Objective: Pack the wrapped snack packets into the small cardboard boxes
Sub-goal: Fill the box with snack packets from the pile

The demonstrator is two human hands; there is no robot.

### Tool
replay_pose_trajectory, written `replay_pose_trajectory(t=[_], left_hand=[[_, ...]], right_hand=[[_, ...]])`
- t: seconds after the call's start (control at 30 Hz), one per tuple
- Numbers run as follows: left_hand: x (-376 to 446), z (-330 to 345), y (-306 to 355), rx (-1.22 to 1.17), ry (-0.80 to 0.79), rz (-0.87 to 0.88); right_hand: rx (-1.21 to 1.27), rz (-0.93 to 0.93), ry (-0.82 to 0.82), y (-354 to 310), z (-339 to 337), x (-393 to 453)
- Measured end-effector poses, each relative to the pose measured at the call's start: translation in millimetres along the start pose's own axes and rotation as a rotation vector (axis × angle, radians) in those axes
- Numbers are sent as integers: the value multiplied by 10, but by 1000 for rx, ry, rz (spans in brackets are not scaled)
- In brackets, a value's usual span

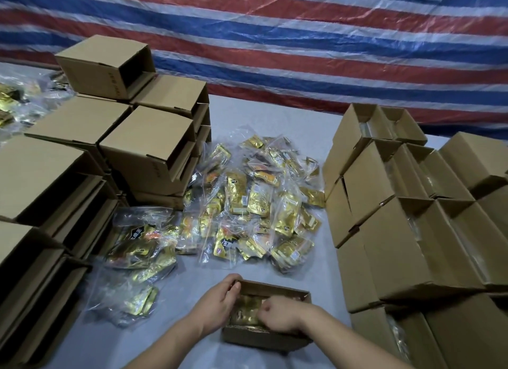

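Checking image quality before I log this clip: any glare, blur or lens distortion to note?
Head view: wide-angle bending curves the striped tarp and splays the box stacks outward; glare flashes off the clear-bagged gold packets; both hands in the open box look slightly soft; corners dim.

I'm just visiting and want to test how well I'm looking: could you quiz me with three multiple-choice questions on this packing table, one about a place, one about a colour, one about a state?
1. Where is the loose pile of snack packets?
A. Mid-table, between the box stacks
B. On the floor
C. On top of the right stack

2. What colours is the striped sheet behind the table?
A. Green and yellow
B. Red, blue and white
C. Plain black

3. The box under the hands is:
A. Taped shut
B. Folded flat
C. Open, with gold packets inside

Answers: 1 A, boxes flank the pile on both sides. 2 B, the stripes show it. 3 C, the left hand and right hand reach into it.
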State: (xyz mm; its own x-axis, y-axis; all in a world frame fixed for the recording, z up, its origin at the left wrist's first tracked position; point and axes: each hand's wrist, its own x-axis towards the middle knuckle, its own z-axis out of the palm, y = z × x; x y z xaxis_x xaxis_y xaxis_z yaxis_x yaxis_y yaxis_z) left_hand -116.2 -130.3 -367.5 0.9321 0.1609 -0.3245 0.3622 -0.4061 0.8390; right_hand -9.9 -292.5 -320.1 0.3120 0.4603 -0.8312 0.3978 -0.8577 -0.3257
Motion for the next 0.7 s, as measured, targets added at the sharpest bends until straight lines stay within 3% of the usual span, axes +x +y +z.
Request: replay_pose_trajectory(t=[0.17, 0.4, 0.57, 0.63, 0.7], left_hand=[[-63, 20, 7, 10, 2, -2], [-43, -3, 55, -1, 8, -50], [-20, -26, 106, -19, -13, -100], [-1, -39, 136, -22, -28, -130], [21, -46, 169, -9, -36, -150]], right_hand=[[45, 108, -116, -106, 188, 31], [75, -15, 167, 61, 134, -95], [-10, 41, 27, 15, 124, -160], [-25, -34, 163, 13, 136, -184], [26, -100, 413, 48, 76, -258]])
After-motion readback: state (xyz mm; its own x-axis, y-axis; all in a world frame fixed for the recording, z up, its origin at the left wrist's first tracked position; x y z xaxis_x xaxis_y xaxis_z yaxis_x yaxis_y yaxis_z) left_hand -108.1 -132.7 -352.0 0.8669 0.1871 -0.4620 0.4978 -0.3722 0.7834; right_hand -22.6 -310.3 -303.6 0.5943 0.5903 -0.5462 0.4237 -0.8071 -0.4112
